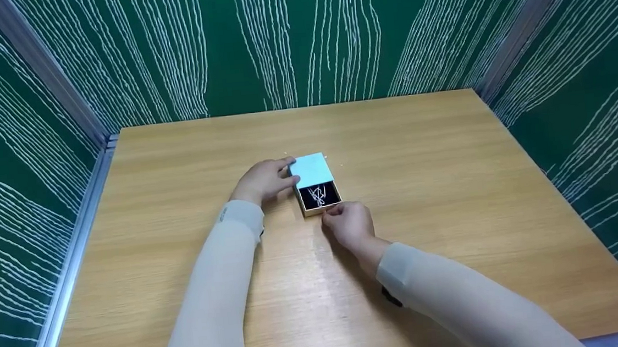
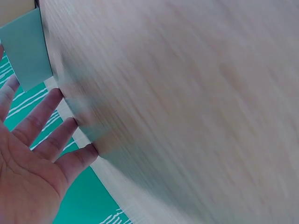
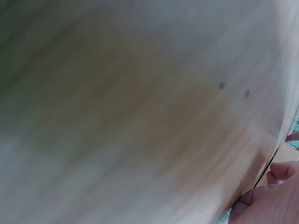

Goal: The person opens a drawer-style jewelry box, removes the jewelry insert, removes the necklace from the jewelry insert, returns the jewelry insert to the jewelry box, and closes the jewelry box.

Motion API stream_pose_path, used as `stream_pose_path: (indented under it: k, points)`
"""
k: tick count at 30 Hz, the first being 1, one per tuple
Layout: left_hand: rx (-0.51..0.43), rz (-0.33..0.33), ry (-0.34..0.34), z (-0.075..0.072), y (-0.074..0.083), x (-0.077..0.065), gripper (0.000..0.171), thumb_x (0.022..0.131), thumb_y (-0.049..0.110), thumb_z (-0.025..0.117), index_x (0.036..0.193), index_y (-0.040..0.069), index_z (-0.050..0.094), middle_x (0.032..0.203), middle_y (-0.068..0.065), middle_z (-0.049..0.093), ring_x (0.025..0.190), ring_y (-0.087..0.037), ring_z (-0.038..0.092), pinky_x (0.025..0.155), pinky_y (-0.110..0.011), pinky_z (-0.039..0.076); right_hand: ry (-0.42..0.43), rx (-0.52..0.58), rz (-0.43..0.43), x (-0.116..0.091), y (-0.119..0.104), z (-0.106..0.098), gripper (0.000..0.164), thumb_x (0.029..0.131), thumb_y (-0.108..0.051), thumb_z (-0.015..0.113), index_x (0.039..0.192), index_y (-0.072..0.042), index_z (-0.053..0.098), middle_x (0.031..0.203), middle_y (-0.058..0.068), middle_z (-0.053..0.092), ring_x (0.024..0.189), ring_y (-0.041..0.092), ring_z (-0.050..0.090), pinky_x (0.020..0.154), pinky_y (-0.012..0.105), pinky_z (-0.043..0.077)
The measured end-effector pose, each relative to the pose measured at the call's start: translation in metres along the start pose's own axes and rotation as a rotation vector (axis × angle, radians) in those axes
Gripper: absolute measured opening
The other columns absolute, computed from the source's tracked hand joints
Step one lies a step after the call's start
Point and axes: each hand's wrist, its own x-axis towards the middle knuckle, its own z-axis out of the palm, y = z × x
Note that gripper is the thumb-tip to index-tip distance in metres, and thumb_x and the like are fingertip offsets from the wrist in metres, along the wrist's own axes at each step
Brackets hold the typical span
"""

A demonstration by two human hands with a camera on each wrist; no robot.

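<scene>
A small drawer-style box lies on the wooden table in the head view. Its light blue sleeve [image 1: 311,170] covers the far part, and its inner tray [image 1: 306,213] is slid out toward me. On the tray's black lining lie several thin, silvery-white pieces [image 1: 317,195], too small to make out. My left hand [image 1: 265,179] holds the sleeve at its left side with thumb and index finger; its other fingers are spread, tips at the tabletop in the left wrist view. At the tray's near end, my right hand [image 1: 350,222] pinches the edge with curled fingers.
The wooden table [image 1: 423,148] is bounded by green walls [image 1: 315,40] with white streaky lines at the back and sides. Grey metal posts [image 1: 47,67] stand at the corners. Tiny pale specks lie beyond the box.
</scene>
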Motion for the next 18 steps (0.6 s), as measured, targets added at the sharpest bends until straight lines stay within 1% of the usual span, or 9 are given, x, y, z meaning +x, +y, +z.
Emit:
stream_pose_path:
  k: [5, 11, 15, 18]
  points:
    - [0.004, 0.004, -0.006, -0.0004, -0.0004, 0.0007, 0.072, 0.110, 0.063, 0.065, 0.174, 0.041, 0.044, 0.180, -0.007, 0.048, 0.170, -0.036, 0.041, 0.141, -0.057, 0.034, -0.002, 0.007, 0.012, -0.0013, 0.0005, -0.0005, 0.011, 0.101, -0.017, 0.081, 0.105, -0.012, 0.090, 0.117, 0.008, 0.088, 0.119, 0.029, 0.079, 0.111, 0.043, 0.063]
    - [0.024, 0.035, -0.009, -0.0008, -0.0014, 0.0015, 0.070, 0.111, 0.061, 0.064, 0.175, 0.039, 0.044, 0.179, -0.008, 0.050, 0.169, -0.034, 0.043, 0.141, -0.053, 0.035, 0.022, -0.028, -0.028, -0.0030, 0.0015, 0.0007, 0.013, 0.100, -0.019, 0.080, 0.097, -0.012, 0.092, 0.108, 0.006, 0.089, 0.111, 0.027, 0.081, 0.104, 0.044, 0.064]
    - [0.030, 0.052, -0.003, -0.0004, -0.0018, 0.0004, 0.070, 0.111, 0.059, 0.064, 0.174, 0.038, 0.045, 0.178, -0.009, 0.051, 0.169, -0.035, 0.043, 0.140, -0.054, 0.036, 0.015, -0.007, -0.010, -0.0047, 0.0021, 0.0008, 0.011, 0.100, -0.018, 0.081, 0.099, -0.012, 0.091, 0.112, 0.007, 0.088, 0.114, 0.028, 0.080, 0.107, 0.044, 0.063]
    - [0.032, 0.052, -0.003, -0.0010, -0.0019, 0.0000, 0.070, 0.111, 0.060, 0.064, 0.174, 0.038, 0.045, 0.178, -0.009, 0.050, 0.169, -0.036, 0.043, 0.140, -0.054, 0.035, 0.004, 0.009, 0.009, -0.0056, 0.0017, 0.0004, 0.011, 0.100, -0.017, 0.081, 0.101, -0.012, 0.090, 0.115, 0.008, 0.088, 0.117, 0.029, 0.080, 0.110, 0.044, 0.062]
